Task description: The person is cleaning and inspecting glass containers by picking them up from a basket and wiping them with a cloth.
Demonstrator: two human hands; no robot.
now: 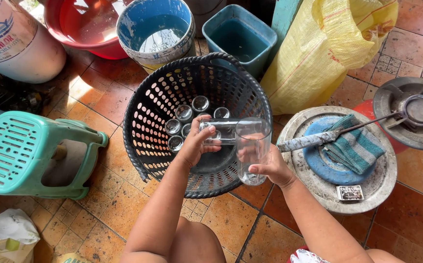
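**Q:** Two glasses, two hands. How do they lie over the black perforated plastic basket point(153, 131) at the centre of the frame?

**A:** The basket stands on the tiled floor, with several small glasses point(184, 119) set mouth-down at its upper left. Above its right rim the right hand point(272, 168) is closed around the base of an upright tall clear tumbler point(253, 148), whose long axis runs top to bottom of the frame. The left hand point(194, 143) is clasped about one end of a second clear glass point(221, 131), which lies on its side with its long axis running left to right.

**Q:** Which hand is nearer the stacked glasses?

**A:** The left. The horizontal glass hangs just right of them, its far end touching or overlapping the tumbler; I cannot tell which. The tumbler sits further right, at the rim.
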